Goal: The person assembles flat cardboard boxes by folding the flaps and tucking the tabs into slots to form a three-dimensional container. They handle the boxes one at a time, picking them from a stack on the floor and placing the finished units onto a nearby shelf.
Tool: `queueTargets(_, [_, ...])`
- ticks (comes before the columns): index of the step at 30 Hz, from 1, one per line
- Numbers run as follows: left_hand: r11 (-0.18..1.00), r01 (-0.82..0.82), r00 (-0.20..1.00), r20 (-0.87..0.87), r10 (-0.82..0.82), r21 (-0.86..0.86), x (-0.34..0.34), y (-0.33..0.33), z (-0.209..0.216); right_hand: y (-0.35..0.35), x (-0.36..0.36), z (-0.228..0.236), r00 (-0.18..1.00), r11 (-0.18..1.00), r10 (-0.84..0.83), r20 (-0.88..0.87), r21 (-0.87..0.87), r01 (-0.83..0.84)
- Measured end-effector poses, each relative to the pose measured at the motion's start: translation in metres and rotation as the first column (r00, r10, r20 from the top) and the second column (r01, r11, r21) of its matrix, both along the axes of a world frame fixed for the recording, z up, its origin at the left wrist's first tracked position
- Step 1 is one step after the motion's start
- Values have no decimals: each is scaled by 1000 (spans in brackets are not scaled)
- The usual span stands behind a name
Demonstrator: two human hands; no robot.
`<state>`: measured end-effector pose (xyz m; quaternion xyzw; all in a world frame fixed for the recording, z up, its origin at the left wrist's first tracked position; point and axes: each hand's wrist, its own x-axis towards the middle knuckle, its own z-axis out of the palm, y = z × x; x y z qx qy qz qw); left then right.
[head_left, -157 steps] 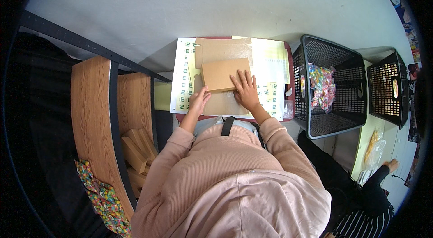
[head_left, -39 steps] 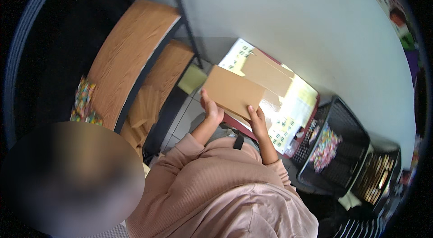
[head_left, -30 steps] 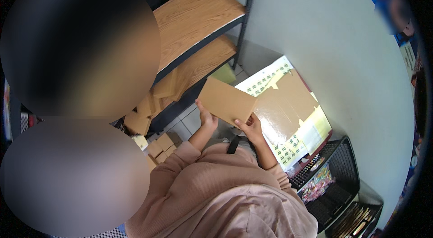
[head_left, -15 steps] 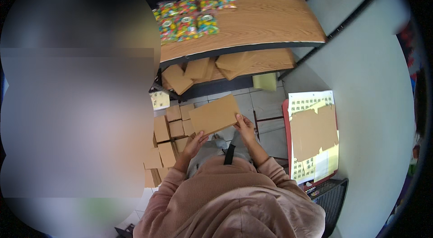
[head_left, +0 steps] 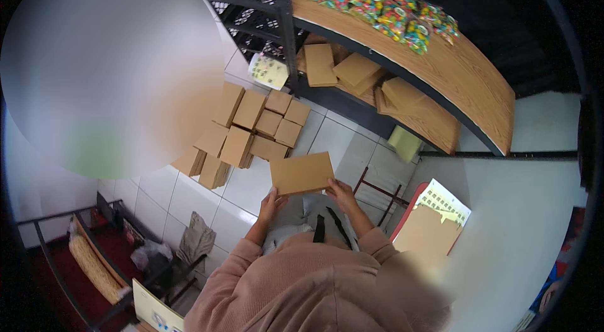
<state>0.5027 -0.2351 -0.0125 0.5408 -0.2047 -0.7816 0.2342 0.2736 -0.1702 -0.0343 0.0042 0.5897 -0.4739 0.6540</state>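
A flat brown cardboard box (head_left: 303, 170) is held in front of my body, its long side running left to right and its front edge showing. My left hand (head_left: 272, 205) grips its near left corner with the thumb up against the edge. On the near right corner my right hand (head_left: 341, 193) is closed round the edge in the same way. Beyond the box, to the left, several stacks of similar brown cardboard pieces (head_left: 253, 109) cover part of the white tiled floor (head_left: 239, 188).
A wooden shelf (head_left: 478, 74) bears bags of colourful sweets (head_left: 393, 21); more brown cardboard (head_left: 358, 71) lies below. At right, a cardboard sheet (head_left: 428, 228) covers a printed sheet (head_left: 448, 199) on a red surface. A black rack (head_left: 251, 2) stands far left. Blur hides the left.
My view has turned left, bringing more floor stacks and the black rack into sight. The box has levelled from its slant and stays in both hands.
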Motion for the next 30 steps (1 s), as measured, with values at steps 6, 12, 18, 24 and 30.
queueTargets(6, [999,23,996,90,-25,23,30,44,-32,49,28,-23,994,996,-30,101,82,22])
queueTargets(12, [999,-40,996,76,38,22,39,58,-67,60,37,-72,993,999,-20,116,52,14])
queueTargets(18, [980,-194,977,94,189,45,49,45,-132,45,49,-126,965,966,202,165,130,-224])
queueTargets(24, [970,-241,964,121,235,34,60,18,-198,19,58,-175,940,937,336,50,79,-339])
queueTargets(30, [999,14,985,174,-7,-37,60,-5,-257,-2,54,-243,996,990,85,34,114,-88])
